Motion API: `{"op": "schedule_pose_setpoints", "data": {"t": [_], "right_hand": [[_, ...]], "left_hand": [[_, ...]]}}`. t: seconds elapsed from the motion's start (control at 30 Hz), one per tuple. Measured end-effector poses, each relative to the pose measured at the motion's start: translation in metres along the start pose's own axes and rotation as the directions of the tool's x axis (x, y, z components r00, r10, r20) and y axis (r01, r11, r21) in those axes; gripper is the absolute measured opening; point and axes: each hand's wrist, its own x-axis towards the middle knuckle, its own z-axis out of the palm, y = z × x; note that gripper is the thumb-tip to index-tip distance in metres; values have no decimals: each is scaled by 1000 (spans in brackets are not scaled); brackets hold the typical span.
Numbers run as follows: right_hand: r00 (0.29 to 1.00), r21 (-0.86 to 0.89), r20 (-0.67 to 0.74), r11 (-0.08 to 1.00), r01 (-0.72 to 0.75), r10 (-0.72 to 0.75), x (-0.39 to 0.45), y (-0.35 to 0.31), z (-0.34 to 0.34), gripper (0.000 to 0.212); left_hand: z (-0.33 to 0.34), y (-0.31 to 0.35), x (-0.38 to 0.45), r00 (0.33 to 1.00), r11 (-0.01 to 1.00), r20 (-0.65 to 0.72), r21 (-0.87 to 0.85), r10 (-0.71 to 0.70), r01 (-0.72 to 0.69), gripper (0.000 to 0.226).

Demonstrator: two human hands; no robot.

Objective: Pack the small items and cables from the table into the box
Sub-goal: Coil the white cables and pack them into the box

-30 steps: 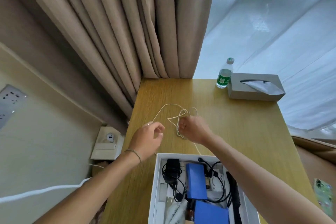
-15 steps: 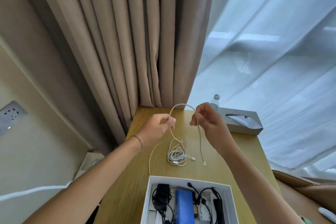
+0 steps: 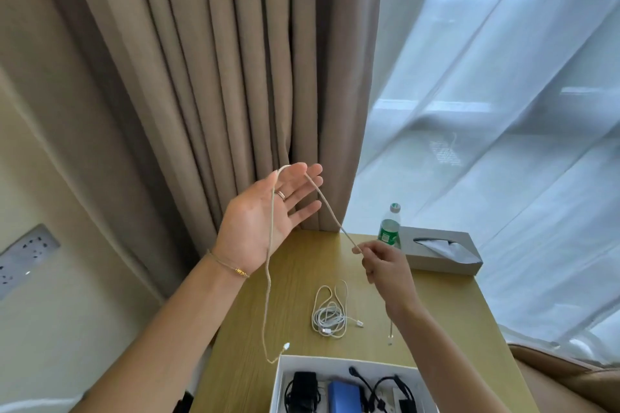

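A long beige cable is draped over the raised fingers of my left hand, whose palm faces me with fingers spread. One end hangs down to near the box corner. My right hand pinches the other stretch of the same cable lower and to the right; that end dangles below my wrist. A coiled white cable lies on the wooden table. The white box at the bottom edge holds a black charger, a blue item and black cables.
A green-labelled water bottle and a grey tissue box stand at the table's far right. Beige curtains hang behind, sheer white ones to the right. A wall socket plate sits at the left.
My left hand rose and opened flat, the beige cable now looped over its fingers. My right hand dropped lower and right, pulling the cable taut. The camera tilted up.
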Motion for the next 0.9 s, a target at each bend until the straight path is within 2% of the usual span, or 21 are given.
{"op": "schedule_pose_setpoints", "data": {"t": [0.1,0.17,0.27,0.37,0.47,0.53,0.6,0.7,0.77,0.83,0.9], "right_hand": [[994,-9,81,997,-76,77,-7,5,8,26],[983,20,168,997,-78,73,-14,-1,17,25],[942,121,330,992,21,-60,-23,-20,37,38],[843,235,505,969,72,-185,-38,-43,62,41],[788,333,593,942,-50,-168,-49,-44,75,42],[785,360,606,924,-132,-125,-50,-38,70,38],[809,335,579,935,-116,-107,-47,-34,59,35],[840,307,536,946,-101,-85,-43,-35,39,32],[844,338,532,931,-141,-65,-41,-42,26,32],[833,369,549,915,-160,-76,-40,-51,16,29],[833,317,547,941,-117,-80,-39,-60,12,26]], "left_hand": [[2,4,-1,999,997,-44,77,12,-8,34],[8,2,-2,994,994,-106,105,18,-7,36],[22,-4,-2,987,991,-152,133,53,-33,41],[34,-6,0,975,982,-188,166,119,-87,40],[32,3,4,955,973,-243,192,172,-127,36],[22,13,7,943,947,-256,290,214,-136,34],[10,20,6,933,866,-255,490,254,-102,33],[-9,20,-2,941,675,-244,738,235,23,34],[-18,12,-11,971,517,-194,851,143,94,39],[-19,1,-21,993,362,-115,926,-13,111,43],[-13,-9,-28,979,316,-63,941,-192,123,41]]}}
